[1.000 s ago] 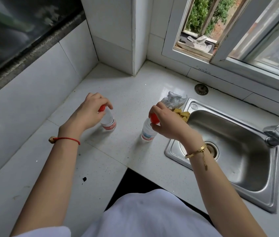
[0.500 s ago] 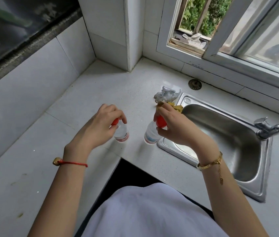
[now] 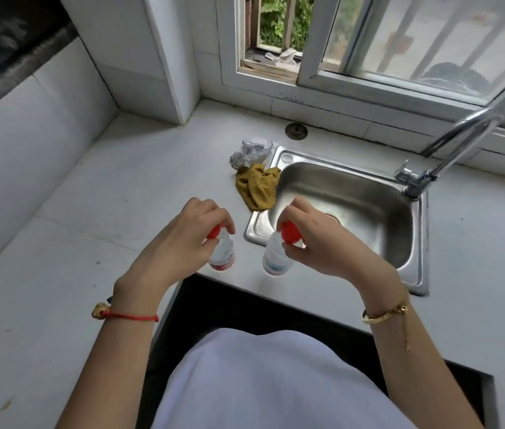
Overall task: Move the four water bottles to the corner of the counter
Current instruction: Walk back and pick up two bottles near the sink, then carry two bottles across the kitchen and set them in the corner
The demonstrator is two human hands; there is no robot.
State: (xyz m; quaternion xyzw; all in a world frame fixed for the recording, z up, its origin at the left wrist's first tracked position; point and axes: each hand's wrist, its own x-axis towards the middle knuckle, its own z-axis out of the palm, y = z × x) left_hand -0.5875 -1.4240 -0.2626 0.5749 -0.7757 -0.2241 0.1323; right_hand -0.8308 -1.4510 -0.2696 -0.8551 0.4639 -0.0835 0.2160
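Two small clear water bottles with red caps are in my hands, above the front edge of the white counter (image 3: 96, 193). My left hand (image 3: 180, 243) grips the cap of the left bottle (image 3: 222, 258), which has a red label. My right hand (image 3: 316, 243) grips the neck and cap of the right bottle (image 3: 274, 261), which has a pale blue label. Both bottles hang roughly upright, close together, just left of the sink's front corner. The counter's back corner lies far off at the upper left. No other bottles are in view.
A steel sink (image 3: 347, 209) with a curved tap (image 3: 449, 150) sits to the right. A mustard cloth (image 3: 257, 187) and a silvery scrubber (image 3: 249, 153) lie by its left rim. A round metal plug (image 3: 296, 130) sits near the window sill; tiled walls enclose the corner.
Both hands have carried the bottles toward me and rightward, away from the corner, toward the counter's front edge. The view has shifted to the right, showing more of the sink and tap.
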